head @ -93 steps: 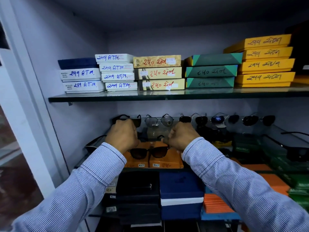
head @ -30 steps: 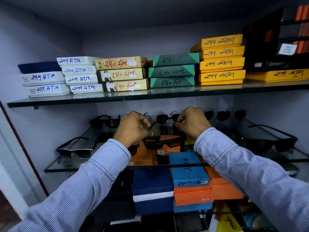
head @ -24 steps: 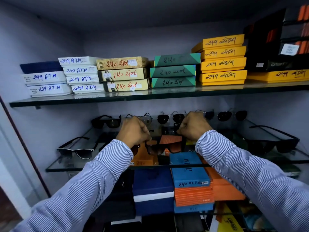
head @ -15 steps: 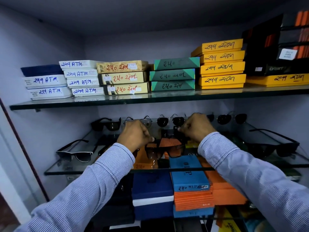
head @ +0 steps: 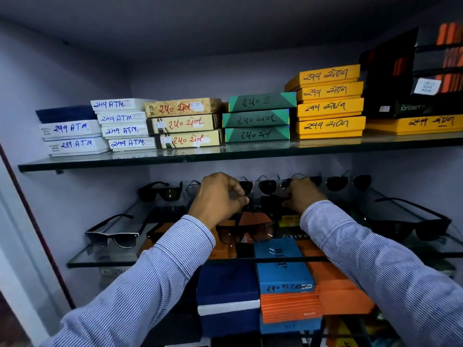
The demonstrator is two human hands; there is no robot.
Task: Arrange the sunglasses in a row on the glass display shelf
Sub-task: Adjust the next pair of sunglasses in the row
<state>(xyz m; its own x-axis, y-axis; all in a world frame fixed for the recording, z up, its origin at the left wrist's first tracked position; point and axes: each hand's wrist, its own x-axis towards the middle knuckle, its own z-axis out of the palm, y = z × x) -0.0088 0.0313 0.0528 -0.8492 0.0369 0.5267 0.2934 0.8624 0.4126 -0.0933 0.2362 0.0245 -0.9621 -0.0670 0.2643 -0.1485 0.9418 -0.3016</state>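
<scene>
Gripping a dark brown-lensed pair of sunglasses (head: 246,231) by its arms, left hand (head: 216,199) and right hand (head: 302,195) both closed, the person lowers it toward the clear glass display shelf (head: 105,256), apparently needing a gentle, level set-down in front of the back row.

Two hands over the glass display shelf with sunglasses

The left hand (head: 218,199) and the right hand (head: 303,195), both with fingers curled, are above the glass display shelf (head: 105,260), near a brown-lens pair (head: 246,231); if they touch it I cannot tell. A row of sunglasses (head: 265,186) stands at the back. A black-and-white pair (head: 114,237) lies at the left, a black pair (head: 411,225) at the right. Stacked boxes (head: 185,122) fill the upper shelf (head: 225,155).
</scene>
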